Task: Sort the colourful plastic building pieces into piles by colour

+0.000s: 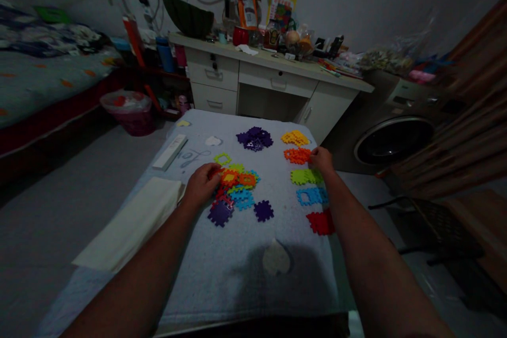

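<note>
My left hand is at the left edge of a mixed pile of plastic interlocking tiles, its fingers curled against the red and orange pieces; what they pinch is hidden. Blue tiles and a purple tile lie in the same heap. One purple tile sits apart to its right. At the right side, my right hand has its fingers closed at the edge of the orange tiles. Yellow tiles lie beyond, with green, blue and red tiles nearer me.
A purple tile pile lies at the far middle of the cloth-covered table. On the left are a white box and a folded cream cloth. A cluttered desk and a washing machine stand behind.
</note>
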{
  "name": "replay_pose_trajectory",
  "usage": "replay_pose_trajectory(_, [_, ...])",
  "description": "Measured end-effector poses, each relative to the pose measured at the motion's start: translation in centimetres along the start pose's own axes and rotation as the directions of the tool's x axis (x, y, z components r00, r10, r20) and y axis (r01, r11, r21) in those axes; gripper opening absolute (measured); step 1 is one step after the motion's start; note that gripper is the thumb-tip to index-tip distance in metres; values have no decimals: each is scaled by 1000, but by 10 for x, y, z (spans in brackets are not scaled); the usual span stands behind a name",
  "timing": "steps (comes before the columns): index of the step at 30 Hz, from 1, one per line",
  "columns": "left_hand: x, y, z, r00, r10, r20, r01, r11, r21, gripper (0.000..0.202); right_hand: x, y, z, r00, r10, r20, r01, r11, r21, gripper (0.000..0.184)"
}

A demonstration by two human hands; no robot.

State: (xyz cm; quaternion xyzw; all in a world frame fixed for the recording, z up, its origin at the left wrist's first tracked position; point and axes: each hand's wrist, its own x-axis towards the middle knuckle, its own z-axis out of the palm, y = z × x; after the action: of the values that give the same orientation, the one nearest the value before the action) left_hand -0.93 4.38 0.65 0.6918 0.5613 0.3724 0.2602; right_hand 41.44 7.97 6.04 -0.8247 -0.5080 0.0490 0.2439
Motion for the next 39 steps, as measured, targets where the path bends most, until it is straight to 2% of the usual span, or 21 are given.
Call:
replay_pose_trajectory(5, [0,1,0,1000,-2,-2,2,1000,-2,37,-4,2,6,1000,-8,-18,8,999,-31,16])
replay_pose_trajectory(9, [0,1,0,1000,-6,6,6,1000,-1,37,-7,-2,-3,997,-42,-70,43,999,10,16])
replay_pose_trajectory(12, [-1,1,1,1000,-3,2,3,1000,-13,36,-20,-14,-12,982,-132,-133,144,986,89,15])
replay_pose_trajectory(15, [-1,1,1,1000,-7,-6,7,1000,-25,36,-52,-35,-17,958,-280,-62,286,933,218,11])
replay_pose_trajectory(17, [-1,-1,1,1000,-4,-8,3,1000,-28,35,-83,-50,-16,908,-407,95,357,874,330,8])
replay_pose_trajectory(18, [-1,-1,1,1000,-1,-11,1,1000,-30,35,-99,-58,-15,867,-460,192,366,848,383,10])
replay_pose_trajectory(20, [0,-3,2,1000,3,-14,-4,999,-33,35,-131,-70,-11,754,-549,359,382,813,440,9])
replay_pose_trajectory(23, [0,-5,3,1000,9,-17,-9,999,-31,34,-164,-79,-5,662,-591,462,432,804,409,8])
replay_pose_trajectory(27, [-1,-3,2,1000,5,-18,-6,999,-33,31,-179,-74,6,593,-634,497,527,772,356,25])
replay_pose_trajectory(30, [-2,-1,2,1000,4,-20,-5,999,-36,29,-180,-65,14,584,-644,494,542,763,352,37])
replay_pose_trajectory(33, [-2,0,2,1000,2,-22,-3,999,-46,30,-178,-59,20,587,-645,489,531,763,369,33])
replay_pose_trajectory(39, [-1,-3,3,1000,5,-20,-6,999,-33,34,-176,-58,23,652,-606,455,434,791,432,22])
